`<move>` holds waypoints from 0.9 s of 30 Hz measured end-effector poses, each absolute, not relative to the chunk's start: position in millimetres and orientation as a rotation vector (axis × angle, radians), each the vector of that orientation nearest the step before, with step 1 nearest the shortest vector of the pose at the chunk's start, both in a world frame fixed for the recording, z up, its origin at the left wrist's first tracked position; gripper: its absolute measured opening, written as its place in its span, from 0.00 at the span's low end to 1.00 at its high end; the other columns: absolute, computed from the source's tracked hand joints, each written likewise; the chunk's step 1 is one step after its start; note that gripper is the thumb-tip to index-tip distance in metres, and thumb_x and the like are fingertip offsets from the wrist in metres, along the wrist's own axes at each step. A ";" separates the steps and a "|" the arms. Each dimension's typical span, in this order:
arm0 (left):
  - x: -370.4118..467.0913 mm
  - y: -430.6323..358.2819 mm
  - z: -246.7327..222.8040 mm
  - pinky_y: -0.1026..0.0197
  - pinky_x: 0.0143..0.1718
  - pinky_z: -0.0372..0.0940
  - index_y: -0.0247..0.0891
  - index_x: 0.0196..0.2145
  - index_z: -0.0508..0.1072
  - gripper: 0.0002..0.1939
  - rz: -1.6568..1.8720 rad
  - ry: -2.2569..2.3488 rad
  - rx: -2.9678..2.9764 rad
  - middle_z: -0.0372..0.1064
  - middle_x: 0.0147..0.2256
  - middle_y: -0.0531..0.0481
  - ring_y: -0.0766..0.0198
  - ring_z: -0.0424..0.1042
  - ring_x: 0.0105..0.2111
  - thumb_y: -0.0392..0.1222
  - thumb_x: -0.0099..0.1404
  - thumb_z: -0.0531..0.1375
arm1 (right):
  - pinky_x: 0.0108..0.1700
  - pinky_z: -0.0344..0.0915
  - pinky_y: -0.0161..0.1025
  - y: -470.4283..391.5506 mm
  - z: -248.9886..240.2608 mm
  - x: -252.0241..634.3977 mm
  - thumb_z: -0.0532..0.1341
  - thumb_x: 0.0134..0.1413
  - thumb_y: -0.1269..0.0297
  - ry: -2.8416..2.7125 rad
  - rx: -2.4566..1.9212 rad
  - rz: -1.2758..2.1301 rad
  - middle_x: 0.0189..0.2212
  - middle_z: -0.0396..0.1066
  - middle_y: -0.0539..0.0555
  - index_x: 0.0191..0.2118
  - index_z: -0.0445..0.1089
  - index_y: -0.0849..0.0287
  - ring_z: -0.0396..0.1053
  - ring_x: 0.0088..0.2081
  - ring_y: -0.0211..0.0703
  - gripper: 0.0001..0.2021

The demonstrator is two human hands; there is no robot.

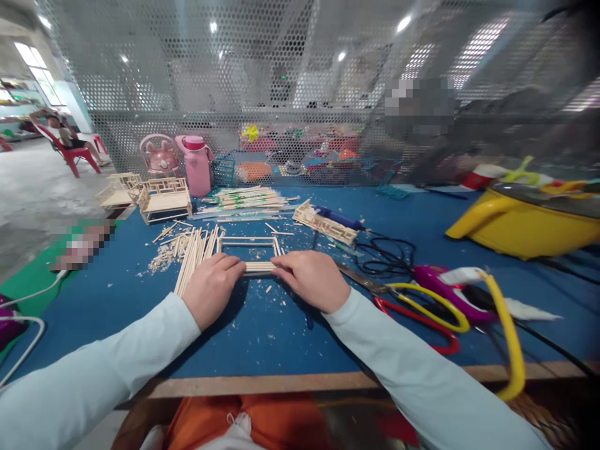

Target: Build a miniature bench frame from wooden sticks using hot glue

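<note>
My left hand (213,287) and my right hand (312,278) grip the two ends of a small frame of pale wooden sticks (259,267), fingers closed on its near side. Behind that side, the frame's thin bars and short posts stand up from the blue table (262,350). Close by my left hand lies a bundle of loose wooden sticks (194,253), with a heap of broken bits (165,256) beside it. To the right of my right hand are large scissors (422,306) with one yellow and one red handle.
Two finished-looking miniature stick benches (165,199) stand back left near a pink bottle (197,165). Bagged sticks (248,199), another stick piece (323,224), a black cable (389,253), a purple device (450,290) and a yellow pan (525,222) lie beyond. A perforated metal screen (300,81) rises behind.
</note>
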State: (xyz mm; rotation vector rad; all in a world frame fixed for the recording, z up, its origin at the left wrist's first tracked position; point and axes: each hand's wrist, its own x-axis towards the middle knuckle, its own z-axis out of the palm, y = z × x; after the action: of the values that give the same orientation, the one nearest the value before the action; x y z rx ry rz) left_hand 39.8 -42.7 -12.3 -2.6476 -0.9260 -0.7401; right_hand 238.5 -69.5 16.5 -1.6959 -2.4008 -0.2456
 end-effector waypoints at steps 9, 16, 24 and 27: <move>37.5 -44.1 -9.0 0.54 0.39 0.60 0.36 0.38 0.72 0.11 -0.611 -1.009 -2.655 0.72 0.34 0.45 0.59 0.68 0.36 0.33 0.62 0.50 | 0.28 0.55 0.34 -66.8 16.7 237.0 0.54 0.53 0.61 -2.388 -1.699 -0.200 0.30 0.75 0.50 0.34 0.73 0.52 0.69 0.31 0.42 0.10; 38.4 -47.1 -5.0 0.39 0.53 0.40 0.44 0.34 0.73 0.12 -0.699 -1.108 -2.584 0.74 0.32 0.52 0.61 0.69 0.33 0.34 0.62 0.50 | 0.25 0.53 0.32 -54.8 22.6 255.2 0.51 0.54 0.60 -1.832 -1.388 -0.057 0.16 0.59 0.47 0.27 0.65 0.60 0.57 0.20 0.34 0.12; 41.9 -41.7 3.5 0.38 0.52 0.46 0.41 0.44 0.68 0.13 -0.673 -1.204 -2.638 0.74 0.30 0.49 0.58 0.71 0.33 0.38 0.60 0.54 | 0.23 0.44 0.34 -44.6 16.0 264.9 0.50 0.54 0.55 -1.833 -1.400 -0.008 0.12 0.44 0.44 0.15 0.45 0.57 0.46 0.17 0.33 0.22; 39.1 -37.6 7.8 0.39 0.52 0.47 0.41 0.46 0.66 0.15 -0.916 -1.278 -2.688 0.74 0.35 0.49 0.59 0.71 0.36 0.43 0.61 0.53 | 0.24 0.47 0.33 -40.0 9.3 263.8 0.48 0.55 0.56 -1.847 -1.386 0.114 0.15 0.48 0.45 0.18 0.48 0.57 0.50 0.20 0.34 0.18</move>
State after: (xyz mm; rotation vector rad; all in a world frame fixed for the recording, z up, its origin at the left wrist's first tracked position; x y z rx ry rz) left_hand 39.1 -37.6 7.8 -2.6881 -1.2780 -0.9161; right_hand 263.8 -40.0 9.3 -1.3862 -1.8466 0.1145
